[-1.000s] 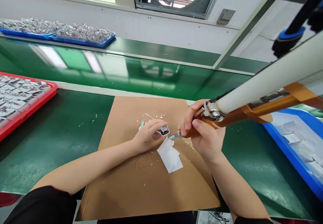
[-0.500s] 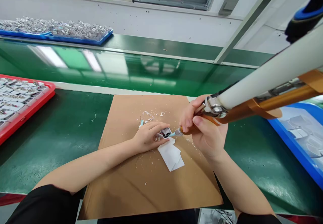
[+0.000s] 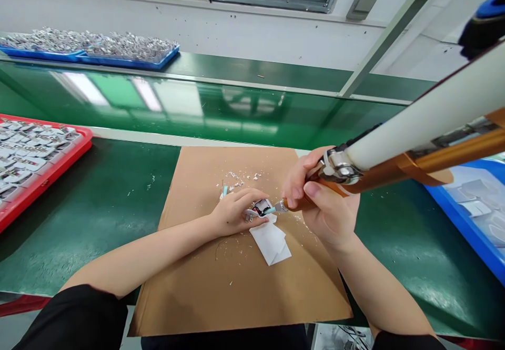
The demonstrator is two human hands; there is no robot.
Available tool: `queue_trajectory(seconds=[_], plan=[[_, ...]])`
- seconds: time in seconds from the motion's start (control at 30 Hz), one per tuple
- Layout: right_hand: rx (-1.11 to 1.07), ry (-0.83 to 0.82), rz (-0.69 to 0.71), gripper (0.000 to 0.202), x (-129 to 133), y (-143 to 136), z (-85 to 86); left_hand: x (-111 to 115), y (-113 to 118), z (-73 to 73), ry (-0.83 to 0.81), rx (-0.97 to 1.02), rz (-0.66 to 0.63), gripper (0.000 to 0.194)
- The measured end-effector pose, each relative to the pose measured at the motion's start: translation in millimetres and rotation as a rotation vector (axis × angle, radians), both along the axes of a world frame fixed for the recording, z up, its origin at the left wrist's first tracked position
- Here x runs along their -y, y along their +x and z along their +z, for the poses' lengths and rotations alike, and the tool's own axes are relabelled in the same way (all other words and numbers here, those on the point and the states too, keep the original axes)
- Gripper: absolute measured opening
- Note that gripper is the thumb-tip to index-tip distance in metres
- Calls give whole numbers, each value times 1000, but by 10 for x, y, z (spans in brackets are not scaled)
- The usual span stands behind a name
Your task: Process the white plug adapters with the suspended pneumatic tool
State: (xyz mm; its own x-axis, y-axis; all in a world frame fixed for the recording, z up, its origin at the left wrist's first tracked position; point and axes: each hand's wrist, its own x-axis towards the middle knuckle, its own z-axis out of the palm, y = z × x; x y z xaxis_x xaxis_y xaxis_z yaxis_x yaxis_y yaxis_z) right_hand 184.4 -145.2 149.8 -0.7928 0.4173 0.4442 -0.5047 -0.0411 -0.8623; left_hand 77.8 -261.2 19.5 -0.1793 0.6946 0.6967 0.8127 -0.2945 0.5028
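My left hand point(image 3: 235, 211) is closed around a small white plastic housing point(image 3: 262, 206) with dark and red parts inside and metal prongs on its near side. My right hand point(image 3: 329, 197) grips an orange caulking gun point(image 3: 365, 176) that carries a long white tube. Its pale blue nozzle tip point(image 3: 270, 210) points left into the housing's open side; whether it touches the parts inside I cannot tell. Just below the housing, folded white paper point(image 3: 271, 242) lies on a brown cardboard sheet point(image 3: 236, 297).
White crumbs point(image 3: 236, 181) are scattered on the cardboard. To the left, a red tray point(image 3: 51, 173) holds rows of white housings. On the right stands a blue tray point(image 3: 465, 239) with pale plastic pieces. Blue trays point(image 3: 158, 66) of small metal parts sit on the back ledge.
The whole view has shifted slightly. Both hands hold the same things, and the nozzle tip stays at the housing, which looks turned a little.
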Motion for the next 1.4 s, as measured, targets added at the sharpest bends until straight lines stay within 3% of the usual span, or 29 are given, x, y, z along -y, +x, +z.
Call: queue_trajectory(seconds=[0.37, 0.83, 1.07, 1.4], plan=[[120, -28, -51, 13, 18, 28, 62, 0, 2, -20, 16, -32, 12, 39], [154, -52, -78, 25, 77, 43, 91, 6, 19, -1, 8, 9, -28, 38], [153, -39, -30, 22, 76, 50, 70, 5, 8, 44, -13, 24, -61, 33], [148, -31, -69, 21, 84, 60, 53, 10, 0, 31, -11, 37, -73, 34]])
